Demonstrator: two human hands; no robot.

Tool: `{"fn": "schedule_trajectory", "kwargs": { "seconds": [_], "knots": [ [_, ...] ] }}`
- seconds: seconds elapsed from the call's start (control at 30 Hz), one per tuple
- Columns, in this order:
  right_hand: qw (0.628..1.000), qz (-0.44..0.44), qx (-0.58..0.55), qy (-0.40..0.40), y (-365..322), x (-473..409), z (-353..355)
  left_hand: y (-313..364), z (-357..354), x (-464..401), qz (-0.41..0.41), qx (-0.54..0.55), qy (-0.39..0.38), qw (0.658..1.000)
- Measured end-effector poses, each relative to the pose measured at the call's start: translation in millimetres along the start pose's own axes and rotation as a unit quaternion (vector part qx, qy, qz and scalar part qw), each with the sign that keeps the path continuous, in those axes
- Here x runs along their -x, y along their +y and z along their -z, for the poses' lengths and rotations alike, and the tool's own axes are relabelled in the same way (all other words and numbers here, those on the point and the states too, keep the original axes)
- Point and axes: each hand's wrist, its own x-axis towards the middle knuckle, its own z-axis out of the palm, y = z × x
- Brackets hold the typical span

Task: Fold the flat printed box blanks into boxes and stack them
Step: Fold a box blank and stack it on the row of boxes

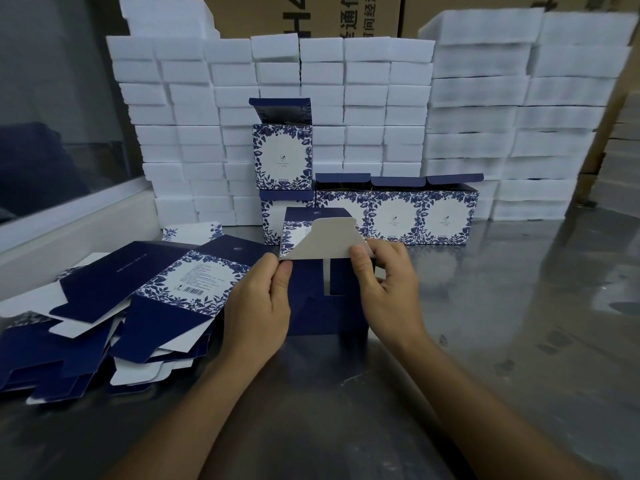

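**Layout on the table**

At centre on the table (485,306), a half-folded box (325,306), left hand (258,306) on its left side, right hand (388,289) on its right, flap (322,240) up between them. Left of it, a heap of blanks (104,306). Behind it, a row of boxes (398,216), one more box (282,155) stacked on the row's left end. Behind those, a wall of foam blocks (346,98); cartons (311,15) beyond.

My hands (263,306) hide the box's (325,306) sides; the blanks (104,306) run off the left edge; top-centre carton (311,15) print is cropped.
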Motion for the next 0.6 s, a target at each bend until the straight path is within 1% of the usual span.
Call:
{"fn": "schedule_trajectory", "kwargs": {
  "seconds": [0.07,0.27,0.47,0.6],
  "knots": [
    [1.0,-0.003,0.0,-0.005,-1,0,-1,-1,0,1,0.001,-0.004,-0.01,1.0],
    [1.0,-0.002,0.012,-0.005,-1,-1,1,-14,1,5,0.021,-0.065,-0.099,0.993],
    [1.0,-0.008,0.01,-0.012,0,-2,0,-15,2,4,0.01,-0.068,-0.103,0.992],
    [1.0,-0.015,0.009,-0.002,-1,-3,1,-14,4,4,0.021,-0.071,-0.142,0.987]
  ]
}}
